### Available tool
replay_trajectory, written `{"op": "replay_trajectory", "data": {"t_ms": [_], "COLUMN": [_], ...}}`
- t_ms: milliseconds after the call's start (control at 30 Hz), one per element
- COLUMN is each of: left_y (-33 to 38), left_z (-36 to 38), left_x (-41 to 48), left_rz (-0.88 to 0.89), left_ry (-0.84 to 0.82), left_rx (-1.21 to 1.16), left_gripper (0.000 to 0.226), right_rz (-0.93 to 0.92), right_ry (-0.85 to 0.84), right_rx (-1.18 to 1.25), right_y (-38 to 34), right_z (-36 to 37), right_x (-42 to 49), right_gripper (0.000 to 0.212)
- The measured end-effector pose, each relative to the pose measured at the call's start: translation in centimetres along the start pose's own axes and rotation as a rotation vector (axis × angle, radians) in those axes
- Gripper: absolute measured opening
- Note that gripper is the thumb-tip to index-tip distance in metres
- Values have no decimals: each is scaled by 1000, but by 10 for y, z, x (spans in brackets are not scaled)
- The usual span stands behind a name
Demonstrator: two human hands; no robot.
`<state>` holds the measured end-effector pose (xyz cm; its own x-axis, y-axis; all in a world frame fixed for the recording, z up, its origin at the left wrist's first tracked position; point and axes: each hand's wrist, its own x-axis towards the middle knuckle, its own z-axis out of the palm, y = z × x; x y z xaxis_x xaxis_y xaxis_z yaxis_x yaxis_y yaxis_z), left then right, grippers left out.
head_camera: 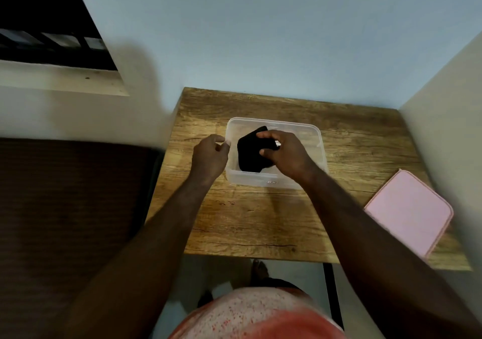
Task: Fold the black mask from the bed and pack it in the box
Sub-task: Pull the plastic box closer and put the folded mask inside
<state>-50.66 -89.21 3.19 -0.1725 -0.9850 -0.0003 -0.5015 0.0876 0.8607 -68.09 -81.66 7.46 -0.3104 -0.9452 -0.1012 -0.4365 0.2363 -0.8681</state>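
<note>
1. Nearest the camera, a red-and-white speckled garment [260, 317] covers the person's body. One bare foot [259, 268] shows on the floor just beyond it, under the table edge.
2. A rectangular wood-grain table [260, 221] fills the middle of the view. A flat pink rectangular panel with rounded corners [409, 208] lies on its right side, well apart from the box.
3. Both bare forearms reach forward over the table. The hands are apart, one at each side of the box.
4. The left hand [210, 153] is at the box's left rim with its fingers loosely curled. Its fingertips meet the rim, but whether they grip it cannot be told.
5. The right hand [284, 153] is over the box opening. Its thumb and curled fingers pinch the mask.
6. The clear rectangular plastic box [260, 180] stands open near the table's centre.
7. The folded black fabric mask [247, 153] is inside the box, partly hidden by the right hand.
8. To the left, a bed with a dark brown cover [65, 195] adjoins the table.
9. Farthest back are a pale blue wall [260, 38] and a dark window [39, 12] at upper left.
</note>
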Motion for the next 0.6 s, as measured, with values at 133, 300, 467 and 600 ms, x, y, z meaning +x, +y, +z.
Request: {"op": "replay_trajectory", "data": {"t_ms": [133,300,467,600], "left_y": [-6,-8,-6,-3], "left_z": [3,3,2,1], "left_x": [-2,-6,-10,-12], "left_rz": [-6,-24,-67,-62], "left_ry": [-24,-49,-66,-68], "left_rx": [-87,-110,-160,-155], "left_gripper": [26,28,28,25], "right_rz": [103,273,172,52], "right_ry": [-73,-293,-287,-221], "right_rx": [276,-170,-392,-727], "right_y": [8,30,34,32], "right_z": [6,14,20,21], "right_x": [15,31,36,39], "right_gripper": [44,62,73,73]}}
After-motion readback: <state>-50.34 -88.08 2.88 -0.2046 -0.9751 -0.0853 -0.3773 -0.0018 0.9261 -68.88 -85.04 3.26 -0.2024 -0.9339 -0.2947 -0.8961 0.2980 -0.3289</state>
